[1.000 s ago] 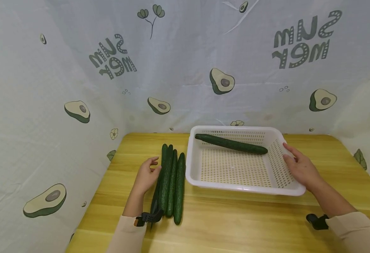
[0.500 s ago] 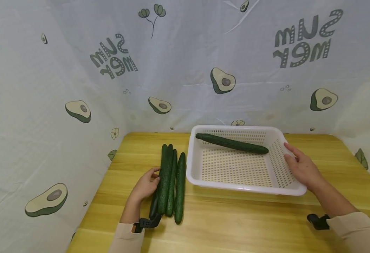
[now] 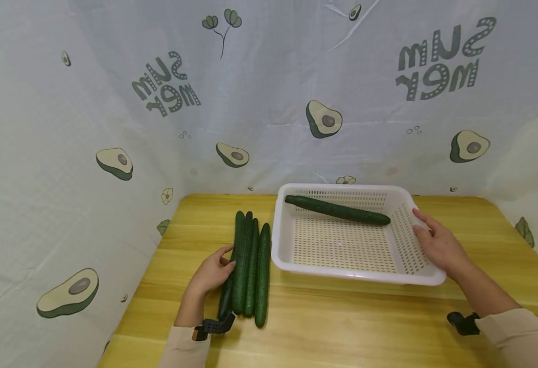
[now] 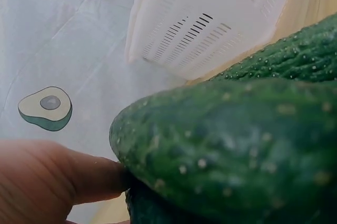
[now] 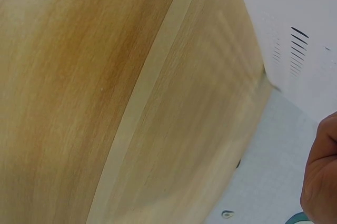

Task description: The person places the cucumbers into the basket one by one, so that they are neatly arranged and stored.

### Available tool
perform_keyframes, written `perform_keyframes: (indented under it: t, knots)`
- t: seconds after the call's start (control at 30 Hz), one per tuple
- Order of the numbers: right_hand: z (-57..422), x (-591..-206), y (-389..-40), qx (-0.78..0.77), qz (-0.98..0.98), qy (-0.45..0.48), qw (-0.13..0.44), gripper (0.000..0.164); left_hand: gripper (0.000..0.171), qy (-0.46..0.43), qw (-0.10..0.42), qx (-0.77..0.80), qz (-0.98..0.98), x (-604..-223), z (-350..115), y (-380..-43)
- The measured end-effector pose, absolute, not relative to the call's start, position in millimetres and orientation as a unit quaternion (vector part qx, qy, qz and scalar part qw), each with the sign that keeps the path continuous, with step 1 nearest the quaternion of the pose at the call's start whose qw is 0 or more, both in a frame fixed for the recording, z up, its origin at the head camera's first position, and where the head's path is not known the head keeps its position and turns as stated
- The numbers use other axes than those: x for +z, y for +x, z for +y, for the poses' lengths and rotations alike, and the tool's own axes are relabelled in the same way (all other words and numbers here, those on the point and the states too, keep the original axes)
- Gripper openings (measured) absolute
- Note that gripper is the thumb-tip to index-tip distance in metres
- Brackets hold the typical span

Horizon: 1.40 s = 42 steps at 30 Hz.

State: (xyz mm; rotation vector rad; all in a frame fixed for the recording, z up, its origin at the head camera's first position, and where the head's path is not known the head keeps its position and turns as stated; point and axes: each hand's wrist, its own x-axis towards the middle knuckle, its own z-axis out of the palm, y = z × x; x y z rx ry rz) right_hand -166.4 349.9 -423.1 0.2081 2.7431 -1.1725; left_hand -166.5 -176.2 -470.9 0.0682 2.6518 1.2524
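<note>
Several long green cucumbers (image 3: 251,276) lie side by side on the left of the table. My left hand (image 3: 211,272) pinches the leftmost cucumber (image 3: 225,300), which is partly hidden by the hand and its neighbour. Close up in the left wrist view, a fingertip (image 4: 108,180) touches that darker cucumber (image 4: 150,205) just under a nearer cucumber (image 4: 226,145). At the right, my right hand (image 3: 441,249) grips the side of a white plastic basket (image 3: 342,274). One cucumber (image 3: 337,210) lies slantwise along the basket's far side.
The wooden table (image 3: 342,327) ends at a pale cloth (image 3: 269,92) printed with avocados, which hangs behind and to the left. The basket's left wall stands close beside the rightmost loose cucumber (image 3: 262,276).
My left hand has come down from above the left side of the cucumbers and slightly nearer to me, and now holds the leftmost one. The right hand and basket have stayed put.
</note>
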Motion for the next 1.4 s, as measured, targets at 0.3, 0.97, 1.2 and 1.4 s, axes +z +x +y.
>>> perform_keyframes:
  t: [0.3, 0.97, 1.2, 1.4]
  knots:
    - [350, -422, -167, -0.385, 0.917, 0.064, 0.076, 0.065, 0.052, 0.000, 0.063, 0.381, 0.922, -460, -177, -163]
    - [347, -420, -166, -0.395, 0.912, 0.071, 0.082, 0.066, 0.050, -0.025, 0.048, 0.246, 0.968, -459, -185, -159]
    - [349, -421, -166, -0.390, 0.914, 0.072, 0.081, 0.066, 0.048, -0.025, 0.069, 0.251, 0.965, -456, -190, -159]
    - [350, -422, -166, -0.391, 0.914, 0.071, 0.083, 0.066, 0.048, -0.041, 0.045, 0.273, 0.960, -453, -190, -159]
